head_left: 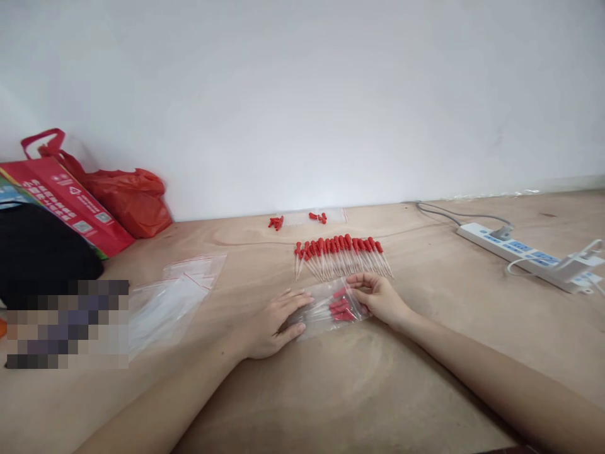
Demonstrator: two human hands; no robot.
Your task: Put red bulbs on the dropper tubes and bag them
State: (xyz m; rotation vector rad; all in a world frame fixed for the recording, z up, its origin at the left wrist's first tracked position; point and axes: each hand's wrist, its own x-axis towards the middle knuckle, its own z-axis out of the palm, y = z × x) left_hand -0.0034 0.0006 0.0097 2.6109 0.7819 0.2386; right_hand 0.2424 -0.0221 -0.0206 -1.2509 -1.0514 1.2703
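Note:
A clear zip bag (309, 321) lies flat on the wooden table, and inside it are several droppers with red rubber bulbs (341, 308), bulbs toward the right. My left hand (278, 321) rests at the bag's left end, fingers stretched out and thumb apart, touching the plastic. At the bag's right end, my right hand (378, 299) pinches its edge between thumb and fingers. Just beyond the bag is a row of more red-bulbed droppers (338, 249), their clear tips pointing toward me.
Loose red rubber bulbs (276, 222) and a small clear bag (335, 215) lie near the wall. Flat zip bags (174, 302) are stacked at left, before red bags (127, 195) and a black item (42, 252). A power strip (520, 252) with cords sits right.

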